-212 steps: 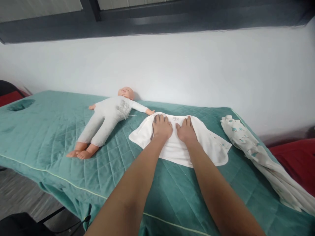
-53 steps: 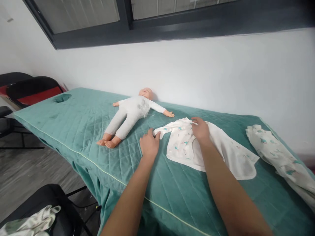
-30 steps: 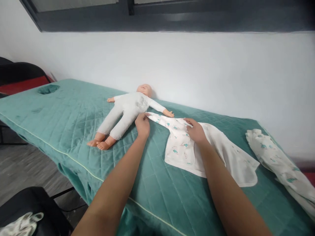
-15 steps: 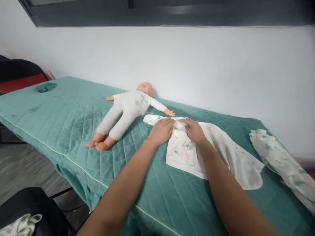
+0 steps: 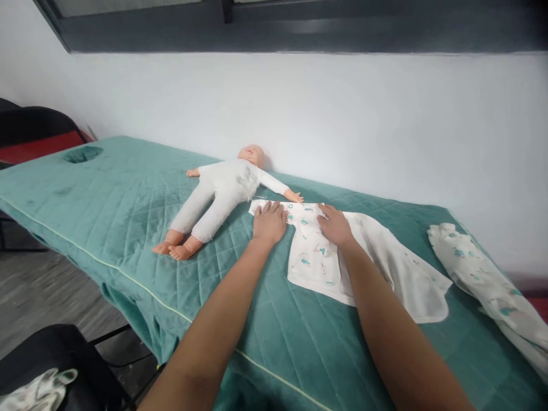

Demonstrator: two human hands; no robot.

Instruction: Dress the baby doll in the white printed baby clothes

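Observation:
A white baby shirt [image 5: 314,254] with small green and red prints lies spread on the green quilted cover [image 5: 265,319]. My left hand [image 5: 269,222] rests flat on its left sleeve, fingers stretched out. On the upper middle of the shirt lies my right hand [image 5: 336,224], palm down with its fingers apart. To the right, the shirt's other half is opened out, plain white side up. A baby doll [image 5: 226,180] in a white suit lies on its back left of the shirt, one hand close to the shirt's top edge.
A folded printed white garment [image 5: 475,268] lies at the bed's right end. The bed has a face hole [image 5: 83,154] at far left. Behind it runs a white wall [image 5: 342,125]. A black chair [image 5: 55,365] with a printed cloth [image 5: 40,391] stands at lower left.
My left hand has slid left from the shirt's middle along the sleeve, which now lies flatter. My right hand stays at nearly the same spot. The view has shifted slightly.

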